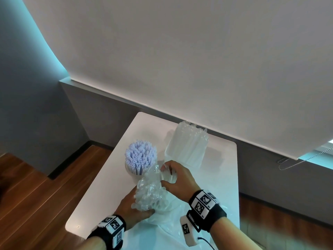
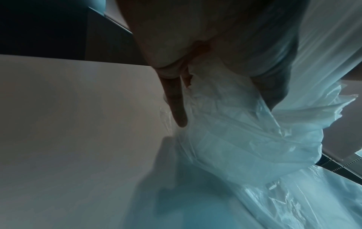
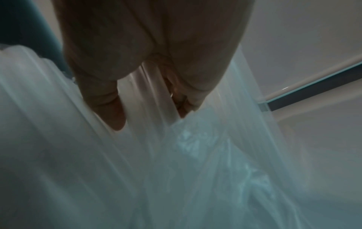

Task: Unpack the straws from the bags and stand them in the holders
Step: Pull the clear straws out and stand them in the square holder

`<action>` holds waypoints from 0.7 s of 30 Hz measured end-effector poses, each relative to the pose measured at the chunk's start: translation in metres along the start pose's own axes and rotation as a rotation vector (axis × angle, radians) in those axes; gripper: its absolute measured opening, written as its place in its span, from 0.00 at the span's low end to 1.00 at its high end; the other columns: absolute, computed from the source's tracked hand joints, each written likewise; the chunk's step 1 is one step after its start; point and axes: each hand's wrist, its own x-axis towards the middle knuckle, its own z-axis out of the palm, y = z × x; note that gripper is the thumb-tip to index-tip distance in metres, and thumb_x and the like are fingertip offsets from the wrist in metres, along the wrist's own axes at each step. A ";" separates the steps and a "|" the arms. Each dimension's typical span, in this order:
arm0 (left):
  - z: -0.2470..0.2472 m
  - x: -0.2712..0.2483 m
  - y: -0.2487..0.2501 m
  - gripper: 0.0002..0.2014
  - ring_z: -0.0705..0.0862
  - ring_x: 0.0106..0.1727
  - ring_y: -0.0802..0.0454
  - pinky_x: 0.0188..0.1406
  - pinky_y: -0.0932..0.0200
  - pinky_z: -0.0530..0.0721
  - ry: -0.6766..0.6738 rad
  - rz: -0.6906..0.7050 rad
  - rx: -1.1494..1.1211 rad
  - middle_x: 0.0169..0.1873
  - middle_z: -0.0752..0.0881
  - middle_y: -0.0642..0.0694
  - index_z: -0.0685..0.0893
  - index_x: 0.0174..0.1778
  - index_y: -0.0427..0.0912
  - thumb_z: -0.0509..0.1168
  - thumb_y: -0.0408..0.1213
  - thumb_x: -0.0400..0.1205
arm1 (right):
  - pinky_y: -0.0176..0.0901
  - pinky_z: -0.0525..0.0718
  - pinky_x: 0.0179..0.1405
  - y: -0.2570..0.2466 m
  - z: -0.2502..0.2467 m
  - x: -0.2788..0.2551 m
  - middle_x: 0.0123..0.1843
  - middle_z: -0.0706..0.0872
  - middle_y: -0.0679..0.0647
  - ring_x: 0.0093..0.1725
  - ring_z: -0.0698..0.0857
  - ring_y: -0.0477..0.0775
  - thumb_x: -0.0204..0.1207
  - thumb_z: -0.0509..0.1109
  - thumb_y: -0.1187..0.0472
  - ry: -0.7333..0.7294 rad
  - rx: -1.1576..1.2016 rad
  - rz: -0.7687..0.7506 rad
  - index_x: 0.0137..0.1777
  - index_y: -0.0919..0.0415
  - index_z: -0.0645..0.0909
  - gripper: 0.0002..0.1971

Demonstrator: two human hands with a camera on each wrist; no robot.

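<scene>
Left hand [image 1: 134, 207] grips the near part of a bundle of clear wrapped straws [image 1: 150, 193] through its plastic bag [image 1: 167, 224]; right hand [image 1: 177, 179] closes round a few straws at the bundle's far end. Bundle sits over the near-centre of the white table [image 1: 100, 192]. Lilac straws [image 1: 140, 156] stand in a holder [image 1: 130, 173] just left. Second holder [image 1: 186, 150], far right, holds clear wrapped straws.

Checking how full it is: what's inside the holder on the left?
The holder is packed with upright pale lilac straws, open ends up. Its base is hidden by the straws.
</scene>
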 end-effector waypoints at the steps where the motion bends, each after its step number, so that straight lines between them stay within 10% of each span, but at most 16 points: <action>1: 0.000 0.000 0.000 0.32 0.83 0.54 0.66 0.59 0.65 0.76 -0.004 -0.007 0.004 0.52 0.85 0.63 0.77 0.61 0.61 0.84 0.48 0.64 | 0.25 0.73 0.44 0.000 0.001 -0.002 0.45 0.83 0.38 0.43 0.78 0.37 0.66 0.77 0.58 0.021 0.012 0.008 0.50 0.47 0.79 0.15; 7: 0.001 -0.004 0.008 0.30 0.82 0.54 0.60 0.60 0.63 0.75 0.012 -0.022 -0.028 0.52 0.83 0.62 0.73 0.56 0.64 0.84 0.44 0.66 | 0.31 0.76 0.38 0.001 0.011 -0.008 0.39 0.83 0.44 0.35 0.77 0.45 0.76 0.73 0.57 0.175 0.082 0.030 0.45 0.48 0.71 0.11; 14: 0.000 -0.003 0.009 0.35 0.81 0.52 0.65 0.55 0.68 0.74 0.006 -0.016 -0.025 0.51 0.82 0.66 0.74 0.65 0.60 0.84 0.46 0.65 | 0.21 0.74 0.53 -0.005 0.002 -0.011 0.54 0.84 0.38 0.50 0.81 0.33 0.80 0.69 0.61 0.167 -0.011 -0.099 0.68 0.37 0.68 0.23; 21: 0.001 -0.001 0.005 0.34 0.82 0.55 0.63 0.57 0.66 0.75 0.009 -0.025 -0.025 0.50 0.82 0.66 0.73 0.61 0.63 0.84 0.47 0.64 | 0.45 0.85 0.55 -0.007 0.006 -0.010 0.55 0.84 0.36 0.48 0.85 0.46 0.78 0.71 0.59 -0.021 0.005 -0.039 0.73 0.31 0.62 0.32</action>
